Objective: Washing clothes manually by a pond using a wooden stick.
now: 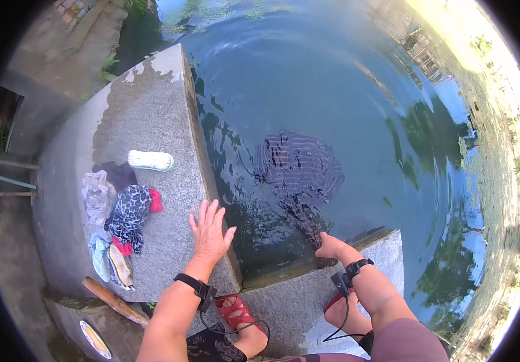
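Note:
My right hand [331, 248] grips the bunched end of a dark striped cloth [305, 167] at the water's edge. The rest of that cloth spreads out in the water beyond the stone step. With its fingers spread, my left hand [211, 228] is at the edge of the stone slab [165, 122] and holds nothing. On the slab, left of this hand, lie a white scrub brush [150, 160], bristles up, and a heap of wet clothes, among them a leopard-print cloth [131, 212], a pale grey cloth [98, 197], a red cloth [155, 200] and a light blue cloth [100, 255].
Below the heap lies a wooden stick [112, 298], with a yellow and white oval object [95, 339] near it. My feet in red sandals [234, 312] stand on the lower stone step [282, 307]. Water [314, 81] borders both stones. Cables hang from the wrist devices.

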Demonstrator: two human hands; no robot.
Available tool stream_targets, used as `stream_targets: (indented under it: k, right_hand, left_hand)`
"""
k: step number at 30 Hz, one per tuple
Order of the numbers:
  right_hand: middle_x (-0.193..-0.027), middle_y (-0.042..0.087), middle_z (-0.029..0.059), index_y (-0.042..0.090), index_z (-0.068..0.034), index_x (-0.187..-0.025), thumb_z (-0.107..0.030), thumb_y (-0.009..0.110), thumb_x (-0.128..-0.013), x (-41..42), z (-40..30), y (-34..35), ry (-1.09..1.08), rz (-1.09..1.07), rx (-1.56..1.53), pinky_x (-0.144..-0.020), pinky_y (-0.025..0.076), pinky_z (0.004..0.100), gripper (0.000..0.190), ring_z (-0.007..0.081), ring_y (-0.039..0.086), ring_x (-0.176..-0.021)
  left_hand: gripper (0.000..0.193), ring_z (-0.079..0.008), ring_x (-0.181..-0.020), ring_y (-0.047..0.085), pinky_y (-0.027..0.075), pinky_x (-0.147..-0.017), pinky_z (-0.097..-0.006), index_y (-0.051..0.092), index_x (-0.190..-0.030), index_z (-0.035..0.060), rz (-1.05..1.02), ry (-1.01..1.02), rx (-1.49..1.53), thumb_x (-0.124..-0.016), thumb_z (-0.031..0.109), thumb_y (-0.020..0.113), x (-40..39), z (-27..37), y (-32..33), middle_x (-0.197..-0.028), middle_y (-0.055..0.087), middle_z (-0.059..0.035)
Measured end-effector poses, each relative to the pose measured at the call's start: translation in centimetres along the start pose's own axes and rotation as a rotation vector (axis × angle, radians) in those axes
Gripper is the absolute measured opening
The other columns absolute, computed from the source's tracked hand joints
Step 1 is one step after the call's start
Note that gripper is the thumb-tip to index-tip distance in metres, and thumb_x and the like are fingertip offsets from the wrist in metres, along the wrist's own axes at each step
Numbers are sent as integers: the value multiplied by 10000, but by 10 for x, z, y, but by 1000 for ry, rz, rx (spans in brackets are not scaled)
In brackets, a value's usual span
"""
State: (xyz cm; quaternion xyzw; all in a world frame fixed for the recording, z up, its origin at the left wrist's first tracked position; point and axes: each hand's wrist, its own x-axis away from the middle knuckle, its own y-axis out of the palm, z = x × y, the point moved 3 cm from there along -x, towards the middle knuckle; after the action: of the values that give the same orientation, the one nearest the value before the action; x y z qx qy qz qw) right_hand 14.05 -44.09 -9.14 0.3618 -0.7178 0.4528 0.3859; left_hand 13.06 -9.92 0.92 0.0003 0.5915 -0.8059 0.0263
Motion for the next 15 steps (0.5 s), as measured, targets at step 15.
stream_targets:
  k: [15]
  right_hand:
    - [-975,654,112,532,55,-1219,-88,645,-837,117,-272,-321,-957,615,-871,-748,515,255,423,140,638,-837]
  left_hand:
    - [179,-284,-1399,237,171,-1079,-623,670,-784,112,-28,26,44,-761,290,684,13,-17,12,-1372,450,-38]
